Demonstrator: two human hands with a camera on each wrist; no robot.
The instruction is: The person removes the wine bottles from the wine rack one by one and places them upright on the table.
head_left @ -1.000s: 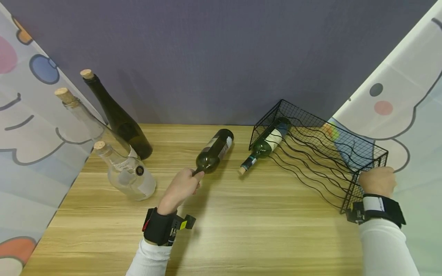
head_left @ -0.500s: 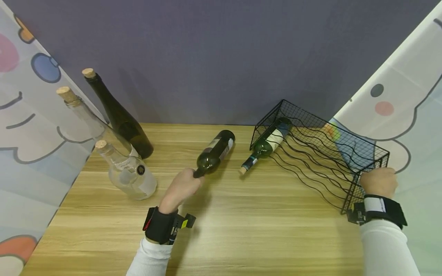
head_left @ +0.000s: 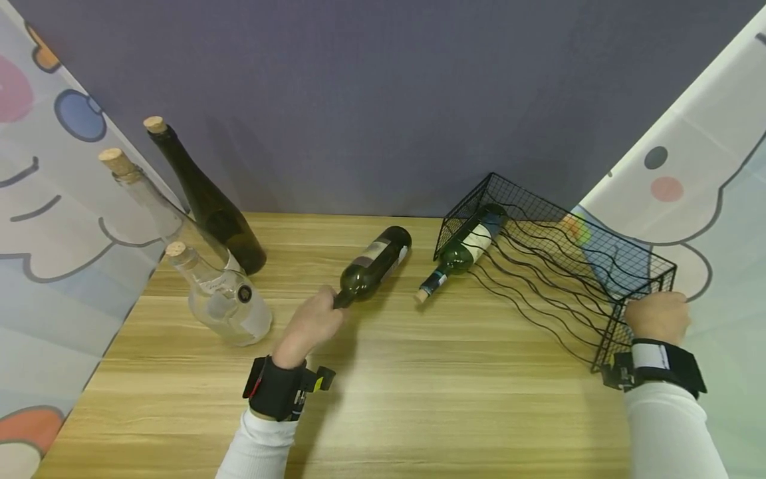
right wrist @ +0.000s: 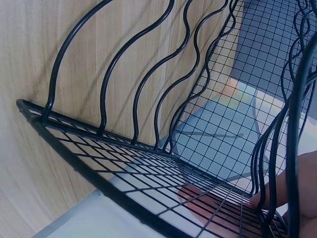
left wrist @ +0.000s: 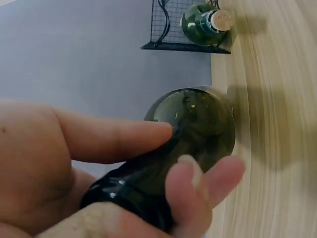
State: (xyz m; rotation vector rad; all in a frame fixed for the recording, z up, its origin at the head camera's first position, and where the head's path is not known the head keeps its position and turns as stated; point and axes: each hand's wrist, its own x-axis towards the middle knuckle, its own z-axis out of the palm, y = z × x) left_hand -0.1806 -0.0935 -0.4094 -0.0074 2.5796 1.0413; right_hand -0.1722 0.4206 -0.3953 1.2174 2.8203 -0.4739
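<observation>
My left hand (head_left: 314,319) grips a dark green wine bottle (head_left: 377,263) by its neck. This bottle slants, its base pointing to the back right. In the left wrist view, fingers and thumb wrap the neck, and the bottle's rounded shoulder (left wrist: 208,124) faces away from me. At the right, my right hand (head_left: 658,316) holds the end panel of a black wire wine rack (head_left: 616,332). Its wavy bars and mesh end (right wrist: 148,171) fill the right wrist view, with fingers at the lower right. A corked green wine bottle (head_left: 457,256) lies in the rack's left slot, neck toward me.
Three corked bottles stand at the left: a tall dark bottle (head_left: 224,223), a tall clear bottle (head_left: 185,233) and a short clear bottle (head_left: 230,309). A grey wall (head_left: 371,113) borders the wooden table (head_left: 455,399) at the back; printed panels flank both sides.
The left hand's thumb has curled round from along the bottle's neck. The bottle's base has shifted slightly right. My right hand and the rack hold still.
</observation>
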